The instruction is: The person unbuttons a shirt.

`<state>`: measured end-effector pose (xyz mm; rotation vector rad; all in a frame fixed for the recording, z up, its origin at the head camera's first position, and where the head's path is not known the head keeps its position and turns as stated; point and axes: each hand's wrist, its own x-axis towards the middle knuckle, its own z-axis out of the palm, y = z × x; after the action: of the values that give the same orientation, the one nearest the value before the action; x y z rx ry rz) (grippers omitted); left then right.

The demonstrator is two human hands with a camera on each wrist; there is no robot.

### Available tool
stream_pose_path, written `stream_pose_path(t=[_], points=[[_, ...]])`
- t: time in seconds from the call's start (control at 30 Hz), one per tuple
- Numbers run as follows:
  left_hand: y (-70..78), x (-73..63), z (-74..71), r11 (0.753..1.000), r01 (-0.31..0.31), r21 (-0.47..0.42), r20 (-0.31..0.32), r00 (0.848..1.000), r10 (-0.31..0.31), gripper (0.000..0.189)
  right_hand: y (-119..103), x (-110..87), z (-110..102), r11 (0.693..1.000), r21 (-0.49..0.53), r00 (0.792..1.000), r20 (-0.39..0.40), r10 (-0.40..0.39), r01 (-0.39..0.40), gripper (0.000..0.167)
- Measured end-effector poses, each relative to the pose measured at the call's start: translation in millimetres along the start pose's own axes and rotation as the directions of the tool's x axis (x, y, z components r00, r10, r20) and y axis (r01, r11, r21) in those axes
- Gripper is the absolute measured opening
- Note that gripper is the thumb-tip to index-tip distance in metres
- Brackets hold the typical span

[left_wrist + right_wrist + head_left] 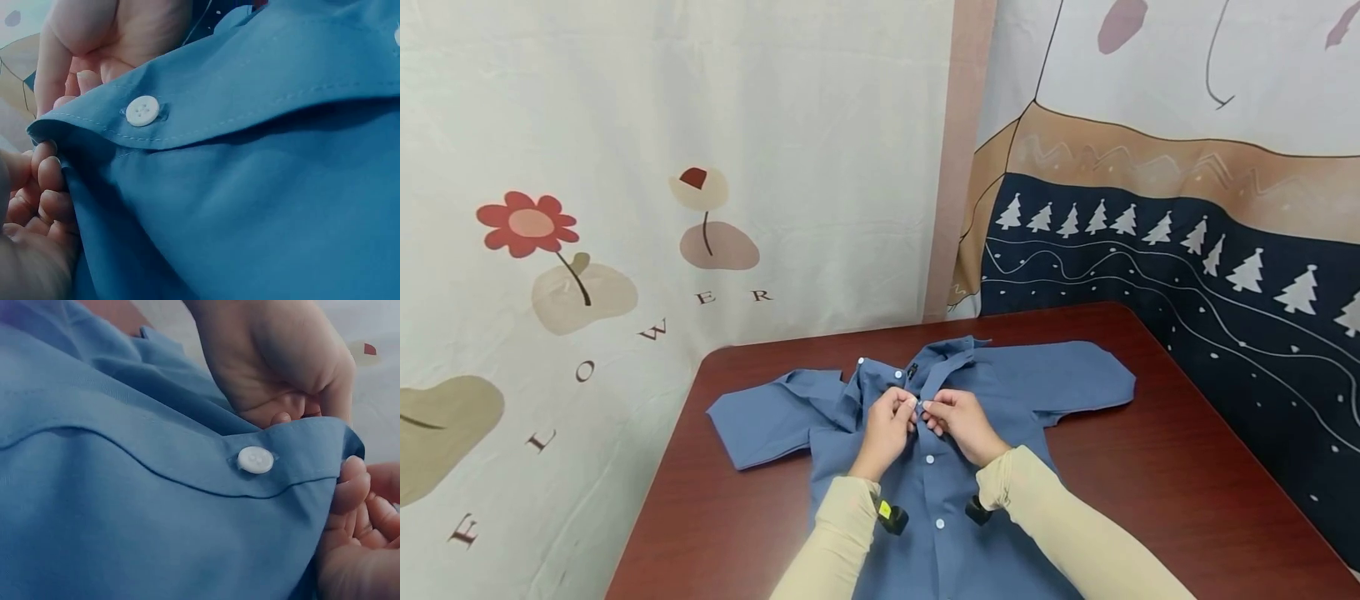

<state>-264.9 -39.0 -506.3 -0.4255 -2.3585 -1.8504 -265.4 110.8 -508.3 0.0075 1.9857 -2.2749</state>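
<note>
A blue short-sleeved shirt (992, 375) lies front up, its collar at the far side and its upper front apart. My left hand (889, 423) pinches the front edge below the collar; close beside it, my right hand (968, 425) pinches the overlapping placket (206, 106). A small white spot shows between the fingertips in the head view. Just below the hands, a white button (255, 460) sits through its buttonhole. Fingers and folded cloth hide most of what is pinched.
The shirt lies on a dark red-brown table (1150, 467). Lower on the placket is another white button (940, 523), and an unfastened button (898, 375) shows near the collar. Printed curtains (820, 167) hang behind the table. A small black wrist device (892, 518) hangs under the left sleeve.
</note>
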Motion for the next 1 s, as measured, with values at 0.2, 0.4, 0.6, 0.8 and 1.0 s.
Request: stream_pose_path(t=[0.2,0.4,0.6,0.8,1.0], points=[[17.6,-3.9,-3.3,0.995,0.012,-0.094,0.017,1.000,-0.010,0.012,1,-0.4,2,0.999,0.036,1.000,-0.019,-0.010,0.011,0.016],[-7.4,4.0,-0.4,0.996,0.005,-0.090,-0.023,1.000,-0.007,0.013,0,-0.6,0,0.999,-0.008,0.997,-0.062,-0.044,0.044,0.017],[-15.5,4.9,-4.3,0.999,0.031,0.013,-0.097,0.995,-0.030,0.013,1,0.4,-7,0.999,0.015,0.996,-0.085,-0.036,0.038,0.020],[-21.7,4.0,-9.4,0.976,0.096,0.196,-0.208,0.977,-0.054,0.011,3,2.1,-15,0.996,0.081,0.996,-0.082,-0.022,0.028,0.018],[-23.9,0.3,-8.5,0.914,0.089,0.397,-0.220,0.975,0.001,0.007,0,3.1,-20,0.993,0.117,0.996,-0.091,-0.015,0.026,0.018]])
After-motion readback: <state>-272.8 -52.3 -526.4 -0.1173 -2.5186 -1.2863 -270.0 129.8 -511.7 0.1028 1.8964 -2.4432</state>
